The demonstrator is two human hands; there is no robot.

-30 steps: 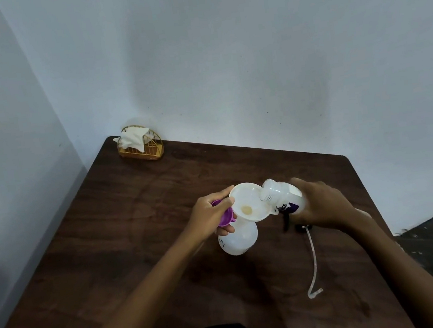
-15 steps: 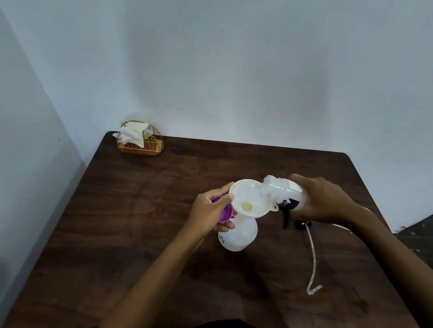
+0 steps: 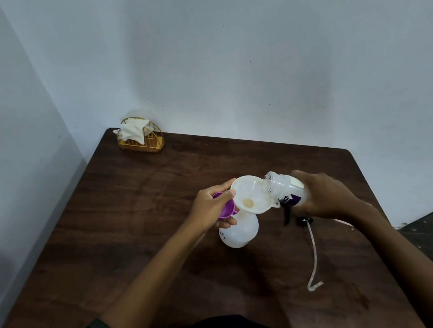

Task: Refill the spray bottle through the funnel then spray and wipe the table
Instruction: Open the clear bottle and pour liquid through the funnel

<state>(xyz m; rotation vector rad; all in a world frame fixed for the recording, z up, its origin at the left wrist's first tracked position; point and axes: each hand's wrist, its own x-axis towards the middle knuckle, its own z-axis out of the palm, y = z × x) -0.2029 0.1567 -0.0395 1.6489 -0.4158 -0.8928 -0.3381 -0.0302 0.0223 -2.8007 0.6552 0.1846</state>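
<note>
The spray bottle (image 3: 239,229) stands mid-table, funnel (image 3: 250,195) seated in its neck. Your left hand (image 3: 212,209) pinches the funnel rim and a purple cap (image 3: 225,209); your right hand (image 3: 323,195) clamps the tilted refill bottle (image 3: 285,189), mouth over the funnel. The table (image 3: 134,214) lies bare leftward; its right edge is near.

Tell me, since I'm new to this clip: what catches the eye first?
The two hands meeting mid-table: the right hand tips a white refill bottle into a white funnel on the spray bottle, which the left hand steadies. A gold holder with a white cloth stands in the far left corner.
</note>
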